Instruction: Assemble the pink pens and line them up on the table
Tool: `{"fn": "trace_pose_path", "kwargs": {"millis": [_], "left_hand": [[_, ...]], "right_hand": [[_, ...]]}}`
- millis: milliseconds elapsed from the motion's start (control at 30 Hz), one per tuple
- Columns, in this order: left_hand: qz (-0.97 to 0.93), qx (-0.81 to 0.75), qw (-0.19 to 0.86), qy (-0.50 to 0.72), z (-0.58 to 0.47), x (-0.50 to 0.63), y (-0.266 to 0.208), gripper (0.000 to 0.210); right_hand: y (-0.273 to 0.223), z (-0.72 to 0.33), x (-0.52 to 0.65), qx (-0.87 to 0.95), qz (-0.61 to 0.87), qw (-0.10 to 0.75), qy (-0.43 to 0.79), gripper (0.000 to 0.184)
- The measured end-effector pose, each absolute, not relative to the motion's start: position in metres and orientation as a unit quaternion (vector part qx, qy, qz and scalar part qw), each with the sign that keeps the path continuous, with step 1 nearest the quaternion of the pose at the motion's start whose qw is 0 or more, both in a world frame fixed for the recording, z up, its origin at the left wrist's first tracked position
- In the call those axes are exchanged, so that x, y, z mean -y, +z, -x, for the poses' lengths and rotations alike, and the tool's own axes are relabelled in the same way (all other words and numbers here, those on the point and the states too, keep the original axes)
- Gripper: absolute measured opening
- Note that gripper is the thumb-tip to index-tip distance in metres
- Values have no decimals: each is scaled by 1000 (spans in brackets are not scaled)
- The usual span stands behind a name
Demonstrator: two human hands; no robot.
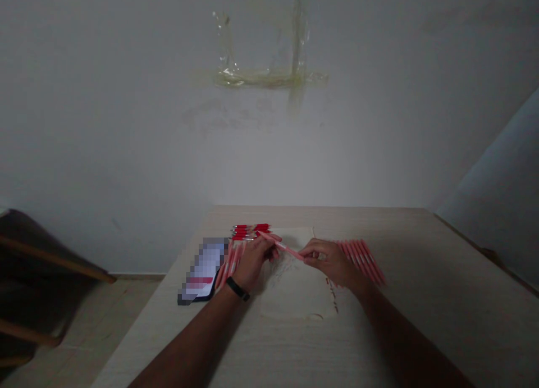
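Between my two hands a pink pen (287, 249) is held at a slant over a pale sheet (295, 298). My left hand (256, 256) is closed round its upper left part. The fingertips of my right hand (330, 260) pinch its lower right end. A row of pink pens (362, 259) lies beside and partly behind my right hand. More pink pens (226, 267) lie to the left of my left hand, which hides some of them. Several red pens (248, 229) with shiny tips lie just beyond my left hand.
A phone (204, 273) with a lit, pixelated screen lies at the left of the wooden table (295, 354). Small reddish-brown bits (332, 295) run along the sheet's right edge. A wall (337, 163) with yellowed tape (261, 80) rises behind. Dark wooden furniture (37, 287) stands at left.
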State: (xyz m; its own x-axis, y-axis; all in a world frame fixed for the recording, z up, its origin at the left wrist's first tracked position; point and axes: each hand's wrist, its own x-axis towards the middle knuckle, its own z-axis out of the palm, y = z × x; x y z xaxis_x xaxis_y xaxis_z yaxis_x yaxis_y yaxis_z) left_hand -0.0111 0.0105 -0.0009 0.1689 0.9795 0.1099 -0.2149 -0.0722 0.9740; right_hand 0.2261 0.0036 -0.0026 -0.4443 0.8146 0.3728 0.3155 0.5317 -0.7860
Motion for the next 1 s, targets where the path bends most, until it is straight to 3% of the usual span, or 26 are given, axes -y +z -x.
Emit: {"fn": "trace_pose_path", "kwargs": {"millis": [633, 1000], "left_hand": [[-541, -394, 536, 515, 11, -11, -3, 34], [-594, -326, 569, 466, 4, -5, 3, 23]], "right_hand": [[-2, -225, -1, 785, 381, 371, 317, 15], [-11, -211, 3, 688, 365, 364, 511, 22]]}}
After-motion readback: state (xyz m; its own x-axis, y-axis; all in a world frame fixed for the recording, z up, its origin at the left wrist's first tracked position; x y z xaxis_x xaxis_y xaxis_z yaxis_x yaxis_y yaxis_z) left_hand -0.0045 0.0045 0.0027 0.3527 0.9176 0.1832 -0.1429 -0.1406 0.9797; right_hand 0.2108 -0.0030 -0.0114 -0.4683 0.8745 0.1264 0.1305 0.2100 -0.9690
